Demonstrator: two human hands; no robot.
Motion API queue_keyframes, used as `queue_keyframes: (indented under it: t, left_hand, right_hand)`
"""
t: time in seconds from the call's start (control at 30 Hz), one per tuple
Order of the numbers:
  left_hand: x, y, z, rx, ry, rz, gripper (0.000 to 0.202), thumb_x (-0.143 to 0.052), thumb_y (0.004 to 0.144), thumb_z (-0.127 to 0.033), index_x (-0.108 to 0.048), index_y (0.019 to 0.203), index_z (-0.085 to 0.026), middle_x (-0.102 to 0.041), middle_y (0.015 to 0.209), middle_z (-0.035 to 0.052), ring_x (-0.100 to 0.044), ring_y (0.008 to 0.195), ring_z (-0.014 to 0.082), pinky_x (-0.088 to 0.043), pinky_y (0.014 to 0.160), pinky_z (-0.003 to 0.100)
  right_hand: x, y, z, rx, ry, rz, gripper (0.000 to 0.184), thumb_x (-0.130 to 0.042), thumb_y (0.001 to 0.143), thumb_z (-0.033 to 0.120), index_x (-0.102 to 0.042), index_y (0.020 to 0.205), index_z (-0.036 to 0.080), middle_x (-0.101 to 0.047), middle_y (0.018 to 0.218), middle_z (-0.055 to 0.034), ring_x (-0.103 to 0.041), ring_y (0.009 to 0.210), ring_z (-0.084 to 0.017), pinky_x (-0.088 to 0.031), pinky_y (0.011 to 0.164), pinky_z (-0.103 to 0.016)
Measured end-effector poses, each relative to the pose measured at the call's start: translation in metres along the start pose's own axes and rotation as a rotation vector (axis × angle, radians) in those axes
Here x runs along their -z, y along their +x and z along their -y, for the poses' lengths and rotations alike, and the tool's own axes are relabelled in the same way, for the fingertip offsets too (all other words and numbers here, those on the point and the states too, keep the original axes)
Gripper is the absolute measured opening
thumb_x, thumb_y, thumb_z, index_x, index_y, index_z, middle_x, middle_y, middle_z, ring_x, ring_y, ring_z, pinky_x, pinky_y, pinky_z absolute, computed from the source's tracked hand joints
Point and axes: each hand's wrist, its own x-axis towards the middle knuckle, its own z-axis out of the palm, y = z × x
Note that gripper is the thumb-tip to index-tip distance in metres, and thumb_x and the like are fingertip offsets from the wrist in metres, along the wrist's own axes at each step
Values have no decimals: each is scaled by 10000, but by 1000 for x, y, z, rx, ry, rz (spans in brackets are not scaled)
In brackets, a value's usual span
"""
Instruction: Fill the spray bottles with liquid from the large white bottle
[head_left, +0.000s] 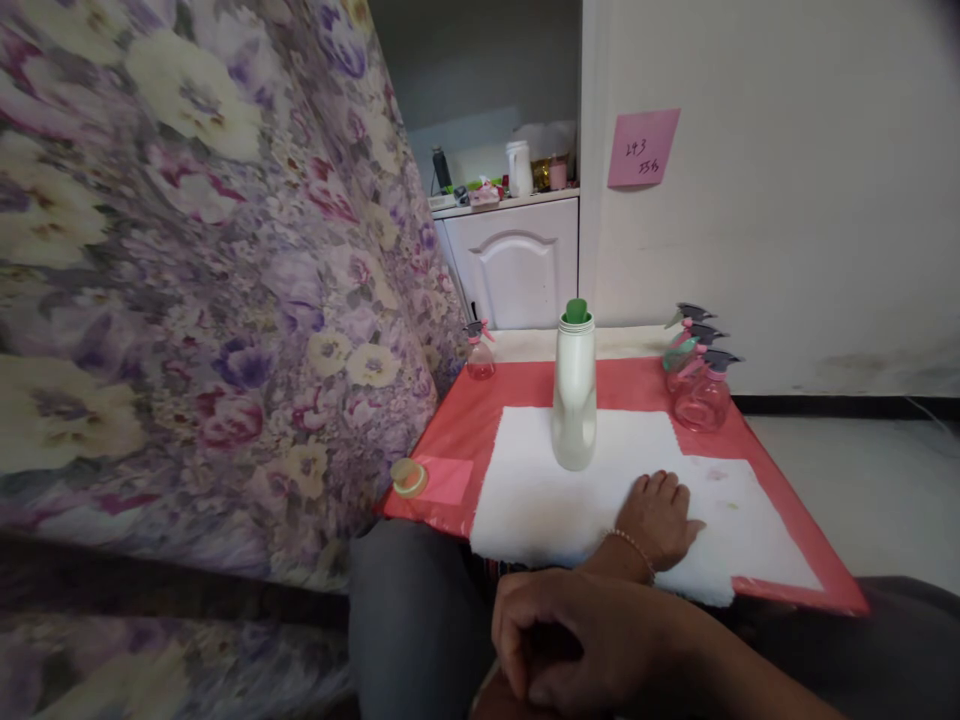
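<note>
My left hand [658, 518], a beaded bracelet at its wrist, lies palm down with fingers stretched on a white cloth [525, 510]. My right hand [562, 635] crosses over the left forearm, its fingers curled closed by that arm; what they hold, if anything, is hidden. Beyond my left hand a white plastic bottle [575, 400] with a green pour spout [576, 311] stands upright on the cloth, uncapped and touched by neither hand. A yellowish-green cap [409, 479] sits at the table's left edge, beside a pink paper [448, 480].
The low table has a red cover [630, 380]. Several spray bottles [702, 400] stand at its back right, one spray bottle [481, 352] at its back left. A floral curtain [247, 300] hangs close on the left. Behind are a white cabinet [517, 260] and a wall with a pink note [643, 148].
</note>
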Motion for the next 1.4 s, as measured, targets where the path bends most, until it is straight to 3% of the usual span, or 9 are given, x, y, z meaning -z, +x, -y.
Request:
queue_keyframes:
  t: [0.2, 0.4, 0.73, 0.87, 1.03, 1.4]
  left_hand:
    - [0, 0, 0, -3, -4, -6, 487, -386, 959, -480, -518, 1235, -101, -579, 1292, 136, -480, 1225, 244, -371, 1022, 383]
    - [1, 0, -1, 5, -2, -3, 469, -389, 958, -478, -520, 1231, -119, -579, 1293, 141, -483, 1223, 252, -383, 1003, 400]
    - [0, 0, 0, 4, -10, -1, 481, -379, 961, -483, -520, 1231, -111, -569, 1297, 145, -479, 1226, 251, -372, 1024, 403]
    - [1, 0, 0, 2, -12, -10, 486, -370, 962, -490, -524, 1223, -110, -576, 1286, 136, -484, 1218, 249, -370, 1025, 393]
    - [1, -1, 0, 2, -15, -13, 486, -369, 959, -496, -525, 1216, -114, -577, 1280, 142, -484, 1215, 251, -374, 1015, 400]
    - [0, 0, 1, -1, -20, -11, 473, -375, 960, -481, -528, 1212, -111, -577, 1273, 144, -488, 1215, 253, -375, 1009, 399]
  right_hand:
    - [-2, 0, -5, -6, 27, -32, 194, -643, 644, 101, -649, 816, 190, -583, 917, 20, -573, 832, -136, -449, 729, -219]
    - [0, 2, -9, 90, 10, 2, 154, -642, 665, 95, -651, 797, 173, -580, 917, 11, -576, 839, -136, -455, 754, -228]
    - [-1, 0, -3, -5, 20, -7, 189, -632, 670, 96, -670, 829, 190, -583, 940, 15, -578, 822, -128, -455, 729, -211]
    - [1, 0, -1, 14, 23, 17, 146, -629, 670, 93, -636, 783, 186, -574, 927, 15, -576, 838, -135, -462, 800, -246]
    - [2, 1, 1, 6, 36, -2, 215, -622, 651, 77, -655, 833, 187, -585, 933, 8, -581, 845, -142, -460, 753, -228]
    - [-1, 3, -6, 51, 43, 2, 153, -627, 653, 79, -617, 771, 176, -593, 888, 7, -586, 832, -142, -457, 758, -236]
